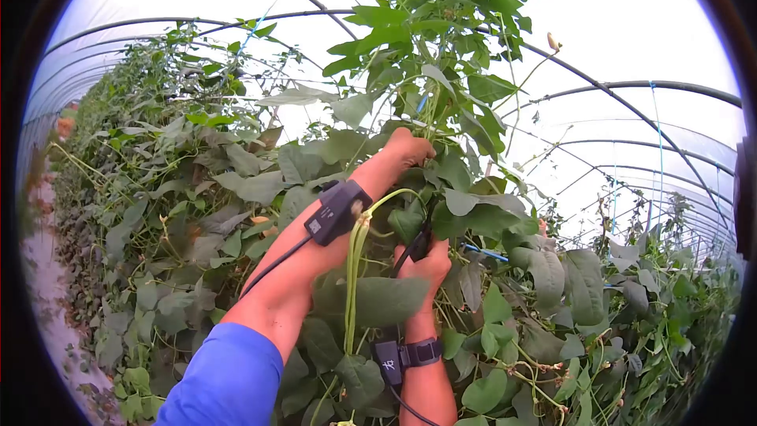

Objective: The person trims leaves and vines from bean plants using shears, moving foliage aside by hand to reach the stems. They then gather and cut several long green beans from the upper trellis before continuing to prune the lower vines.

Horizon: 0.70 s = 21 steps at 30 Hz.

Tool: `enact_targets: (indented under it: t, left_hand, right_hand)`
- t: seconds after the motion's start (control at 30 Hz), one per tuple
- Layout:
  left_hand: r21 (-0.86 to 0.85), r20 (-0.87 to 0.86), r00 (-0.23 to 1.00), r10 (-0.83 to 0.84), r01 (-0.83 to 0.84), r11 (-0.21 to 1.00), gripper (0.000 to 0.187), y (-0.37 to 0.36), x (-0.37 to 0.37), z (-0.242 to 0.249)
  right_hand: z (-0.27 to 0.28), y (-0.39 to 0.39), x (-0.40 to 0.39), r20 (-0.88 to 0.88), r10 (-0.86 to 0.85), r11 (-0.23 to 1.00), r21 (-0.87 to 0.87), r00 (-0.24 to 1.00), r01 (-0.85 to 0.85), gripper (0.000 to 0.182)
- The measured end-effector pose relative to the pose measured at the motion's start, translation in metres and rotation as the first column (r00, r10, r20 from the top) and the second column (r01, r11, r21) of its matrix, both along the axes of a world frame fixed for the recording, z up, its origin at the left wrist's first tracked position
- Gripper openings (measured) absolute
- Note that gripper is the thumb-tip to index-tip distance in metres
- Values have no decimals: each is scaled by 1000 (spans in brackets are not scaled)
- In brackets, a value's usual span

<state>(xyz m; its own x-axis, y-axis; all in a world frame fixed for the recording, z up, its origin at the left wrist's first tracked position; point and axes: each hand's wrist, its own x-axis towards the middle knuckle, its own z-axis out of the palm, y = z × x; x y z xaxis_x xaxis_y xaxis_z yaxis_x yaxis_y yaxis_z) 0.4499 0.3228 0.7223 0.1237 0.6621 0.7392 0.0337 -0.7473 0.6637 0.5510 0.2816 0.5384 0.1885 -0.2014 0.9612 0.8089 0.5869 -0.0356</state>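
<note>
High on the leafy bean vine (441, 47), my left hand (408, 148) is closed around its stems, with the fingers partly behind leaves. Lower down, my right hand (428, 262) is curled among the foliage beside a dark object (422, 243). Leaves hide its fingertips, so what it grips cannot be made out. Several long, pale green bean pods (355, 280) hang from a curved stem in front of my left forearm. A broad leaf (371, 300) partly lies behind them and covers part of the space between my arms.
Black sensor boxes with cables are strapped to my left forearm (335, 213) and right wrist (390, 361). Dense vines (189, 189) run along the left beside a pale ground path (55, 284). Arched poles (615, 95) and blue strings (658, 150) span the plastic tunnel.
</note>
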Motion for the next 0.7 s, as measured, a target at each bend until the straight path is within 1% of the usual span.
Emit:
enact_targets:
  t: [0.03, 0.07, 0.1, 0.13, 0.17, 0.23, 0.27, 0.3, 0.33, 0.37, 0.4, 0.43, 0.47, 0.5, 0.53, 0.57, 0.6, 0.63, 0.67, 0.7]
  left_hand:
    - [-102, -23, 995, -97, 94, 990, 18, 0, -3, 5]
    - [-98, -20, 995, -96, 94, 991, 18, 4, -7, -7]
    - [520, 65, 973, -221, 156, 840, 18, 13, -11, -33]
    - [931, 56, 929, -366, 83, 355, 18, 15, -13, -51]
    - [933, 63, 929, -366, 76, 353, 18, 10, -13, -59]
    - [831, 149, 862, -484, 156, 534, 19, -5, -11, -64]
    - [835, 148, 861, -487, 155, 528, 19, 18, 0, -49]
    - [417, 219, 771, -598, 481, 771, 19, 61, 17, -24]
    - [-115, 350, 688, -636, 705, 700, 21, 85, 26, -9]
    - [-107, 352, 685, -637, 706, 700, 21, 82, 27, -11]
    - [2, 407, 585, -702, 767, 641, 21, 74, 27, -19]
    - [115, 445, 478, -757, 808, 577, 29, 64, 24, -25]
    - [117, 446, 480, -756, 806, 581, 29, 53, 22, -26]
    - [105, 455, 621, -638, 674, 731, 30, 43, 22, -27]
    - [92, 460, 736, -496, 517, 851, 32, 38, 23, -27]
    - [99, 475, 706, -525, 550, 829, 35, 47, 26, -28]
    - [101, 474, 708, -524, 547, 831, 35, 59, 31, -29]
    - [229, 416, 784, -460, 400, 888, 37, 65, 34, -30]
    - [358, 371, 848, -379, 246, 901, 38, 72, 39, -34]
    - [359, 374, 848, -376, 242, 902, 38, 72, 40, -37]
  right_hand:
    - [-1, -2, -2, -4, -17, 1000, -8, 1000, 17, 48]
    - [-2, -4, -3, -7, -35, 999, -19, 999, 35, 48]
    - [-3, -3, -4, -4, -33, 999, -14, 999, 33, 48]
    - [-4, -2, -4, -19, 27, 999, -18, 999, -28, 46]
    - [-5, -1, -5, -31, 86, 996, -22, 996, -86, 44]
    - [-6, -1, -3, -26, 90, 995, -46, 996, -92, 44]
    - [-8, 0, -2, -37, 93, 993, -73, 995, -96, 43]
    - [-9, 1, -1, -35, 92, 993, -67, 995, -94, 43]
    - [-10, 3, 1, -14, 90, 995, -49, 996, -90, 44]
    - [-11, 6, 2, 7, 87, 996, -32, 996, -87, 44]
    - [-11, 8, 4, 10, 88, 996, -31, 996, -88, 44]
    - [-12, 11, 5, 20, 86, 996, -27, 996, -86, 43]
    - [-13, 13, 7, 34, 85, 996, -25, 996, -84, 42]
    - [-16, 13, 10, 36, 87, 996, -27, 996, -86, 42]
    - [-19, 12, 13, 57, 3, 999, -54, 998, 0, 43]
    - [-22, 12, 17, 79, -80, 993, -78, 994, 86, 43]
    - [-25, 12, 18, 80, -77, 994, -76, 994, 84, 43]
    - [-28, 12, 18, 97, -73, 995, -62, 993, 79, 42]
    - [-31, 11, 18, 117, -71, 996, -50, 991, 78, 40]
    - [-33, 9, 17, 120, -67, 996, -49, 990, 74, 40]
